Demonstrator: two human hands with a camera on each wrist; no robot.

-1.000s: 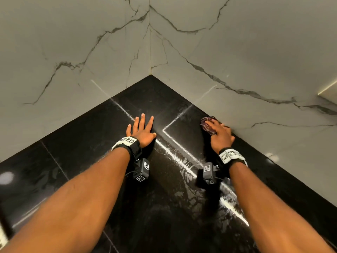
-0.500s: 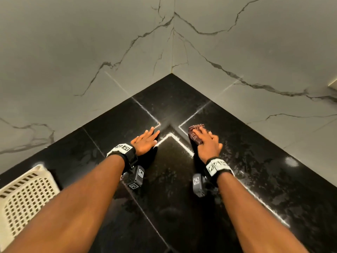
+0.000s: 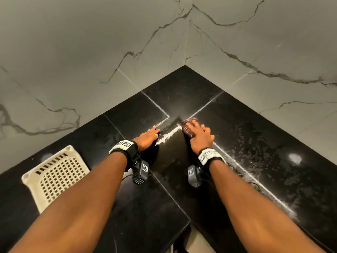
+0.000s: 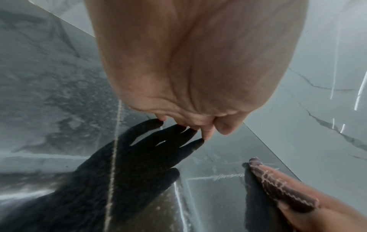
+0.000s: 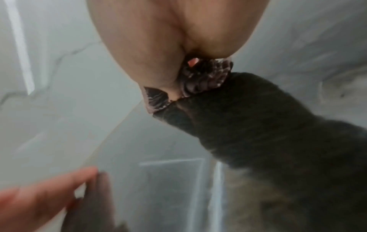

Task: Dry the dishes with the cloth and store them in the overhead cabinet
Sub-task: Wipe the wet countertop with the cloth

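Head view. Bench: glossy black stone, wet streaks and white seam lines, set into a corner of grey-veined marble walls. Cream perforated basket: near left on the bench, well apart from both hands. Left hand: flat, fingers straight and together, resting on the bench. Right hand: just right of it, pressing a bunched dark reddish-brown cloth onto the bench, fingers curved over it. No dishes or cabinet in view.

Left wrist view. Left hand: palm filled the upper frame, fingertips touching the bench, its dark reflection below. Cloth: lower right, under the right hand.

Right wrist view. Blurred. Right hand: gripping the cloth, which touched the bench. Left hand: near left.

Since a second ago, both hands lay closer together and nearer the seam crossing; the basket had come into view.
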